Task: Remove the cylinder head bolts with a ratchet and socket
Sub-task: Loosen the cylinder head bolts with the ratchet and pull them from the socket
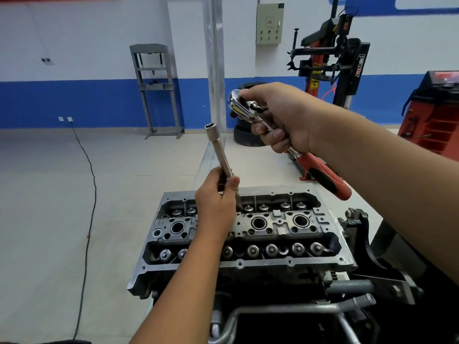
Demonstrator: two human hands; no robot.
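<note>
A black cable (85, 194) is seen trailing across the floor at far left; the left hand (217, 207) is curled round the lower end of one long extension bar (218, 151), its square-drive opening turned upward, probably so the ratchet can be mated to it; below lies one cylinder head (248, 234) on its stand, three spark plug wells visible, the head bolts not clearly told apart; the right hand (280, 120) is wrapped round one red-handled ratchet (250, 109), thumb pressed on its head, seemingly to steady the drive.
</note>
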